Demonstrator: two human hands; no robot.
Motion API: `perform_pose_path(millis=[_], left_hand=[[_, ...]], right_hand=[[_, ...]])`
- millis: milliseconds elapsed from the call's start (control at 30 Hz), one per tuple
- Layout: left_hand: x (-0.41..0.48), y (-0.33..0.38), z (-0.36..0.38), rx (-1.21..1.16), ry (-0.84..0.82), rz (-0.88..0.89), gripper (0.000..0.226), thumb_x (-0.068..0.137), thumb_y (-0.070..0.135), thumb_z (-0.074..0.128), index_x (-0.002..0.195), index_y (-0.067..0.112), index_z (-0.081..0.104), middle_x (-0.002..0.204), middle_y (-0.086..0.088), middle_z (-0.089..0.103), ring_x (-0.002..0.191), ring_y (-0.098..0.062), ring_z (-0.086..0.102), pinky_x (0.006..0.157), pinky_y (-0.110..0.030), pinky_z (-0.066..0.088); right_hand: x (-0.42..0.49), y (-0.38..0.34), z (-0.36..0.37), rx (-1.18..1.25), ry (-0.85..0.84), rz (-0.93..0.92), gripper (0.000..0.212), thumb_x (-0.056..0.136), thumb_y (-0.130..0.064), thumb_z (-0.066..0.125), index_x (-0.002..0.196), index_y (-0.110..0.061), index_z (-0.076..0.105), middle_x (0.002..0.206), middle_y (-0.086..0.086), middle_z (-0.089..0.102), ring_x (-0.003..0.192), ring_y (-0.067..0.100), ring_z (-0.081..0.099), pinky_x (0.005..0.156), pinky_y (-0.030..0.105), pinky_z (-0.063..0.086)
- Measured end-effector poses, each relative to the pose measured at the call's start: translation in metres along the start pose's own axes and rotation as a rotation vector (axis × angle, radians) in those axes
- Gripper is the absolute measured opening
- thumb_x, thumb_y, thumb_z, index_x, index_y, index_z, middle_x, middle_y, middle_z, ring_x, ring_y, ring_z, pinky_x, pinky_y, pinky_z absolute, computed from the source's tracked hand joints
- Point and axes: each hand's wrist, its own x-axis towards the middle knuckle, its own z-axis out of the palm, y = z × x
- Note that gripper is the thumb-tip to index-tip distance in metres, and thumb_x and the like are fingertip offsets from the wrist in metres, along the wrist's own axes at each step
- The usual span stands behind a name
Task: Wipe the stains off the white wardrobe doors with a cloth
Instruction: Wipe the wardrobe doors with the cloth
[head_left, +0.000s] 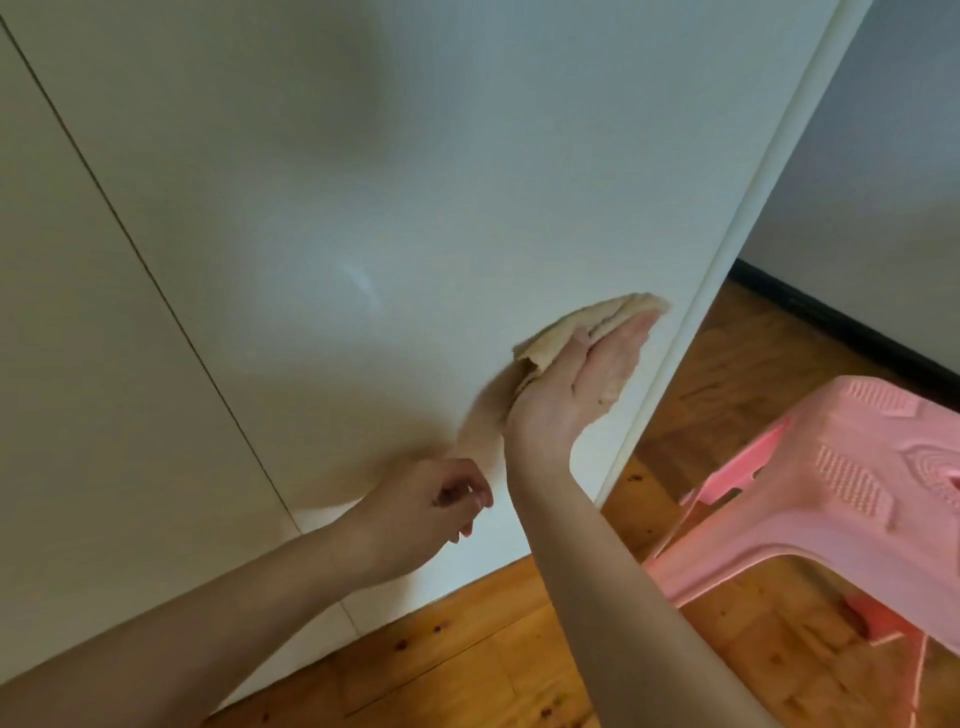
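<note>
- head view, only view there is.
- White wardrobe door (415, 182) fills most of the frame, seen from close up and tilted.
- A thin dark seam (156, 291) runs diagonally, separating it from the neighbouring door (78, 338) on the left.
- Right hand (582, 374): fingers straight and together, flat against the door, pressing the cloth (608, 316) onto the panel. No curl round it that I can see; it is a flat-palm press.
- Cloth is beige and folded, sandwiched between the right hand and the door. It sticks out past the fingertips and along the thumb side.
- A trailing part below the wrist is motion-blurred, so its shape there is unclear.
- Contact spot is on the lower part of the door, just beside its right vertical edge (727, 260).
- Left hand (431, 509): low, near the bottom of the same door, left of the right forearm. Fingers are loosely curled and nothing is visibly held. Can't tell whether it touches the panel.
- Both forearms are bare and come in from the bottom of the frame.
- A small bright streak of glare (358, 280) sits on the door left of the cloth. No distinct stain can be made out at this resolution.
- Wooden floor (467, 649) lies below the door.
- Pink plastic stool (831, 493) is at right, standing on the floor near the door's edge.
- Grey wall (883, 182) with black skirting (831, 317) is behind it.
</note>
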Motion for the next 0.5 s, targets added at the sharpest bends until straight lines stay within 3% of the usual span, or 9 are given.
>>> perform_pose_path(millis=[133,233,367,500], left_hand=[[-0.019,0.005,-0.022,-0.040,-0.021,-0.005,0.029,0.104,0.015,0.052,0.084,0.026,0.069,0.071,0.004,0.069,0.065,-0.002,0.061,0.062,-0.017,0.048],[-0.046,-0.013,-0.041,-0.037,-0.014,-0.057,0.024,0.102,0.015,0.055,0.086,0.021,0.071,0.069,0.002,0.069,0.063,-0.004,0.059,0.064,-0.020,0.049],[-0.081,-0.043,-0.056,-0.047,-0.004,-0.133,0.023,0.103,0.015,0.056,0.087,0.020,0.072,0.070,0.000,0.069,0.064,-0.007,0.061,0.064,-0.025,0.052],[-0.110,-0.061,-0.069,-0.021,0.021,-0.228,0.022,0.104,0.018,0.056,0.089,0.018,0.073,0.074,0.000,0.072,0.067,-0.010,0.065,0.065,-0.024,0.053]], right_hand=[[-0.022,-0.031,0.017,-0.134,-0.269,-0.590,0.064,0.106,-0.020,0.032,0.161,-0.017,0.000,0.172,0.004,-0.001,0.159,0.019,-0.014,0.129,0.047,-0.007],[-0.035,-0.028,0.027,-0.274,-0.353,-0.957,0.057,0.103,-0.019,0.035,0.157,-0.011,0.020,0.167,0.004,0.015,0.159,0.017,-0.008,0.128,0.049,-0.001],[-0.047,-0.023,0.031,-0.352,-0.387,-1.267,0.061,0.099,-0.012,0.042,0.159,-0.016,0.029,0.165,0.000,0.026,0.160,0.019,0.003,0.129,0.044,0.003],[-0.050,-0.013,0.032,-0.401,-0.404,-1.417,0.069,0.100,-0.014,0.042,0.164,-0.020,0.018,0.173,-0.006,0.011,0.160,0.020,0.008,0.130,0.043,0.003]])
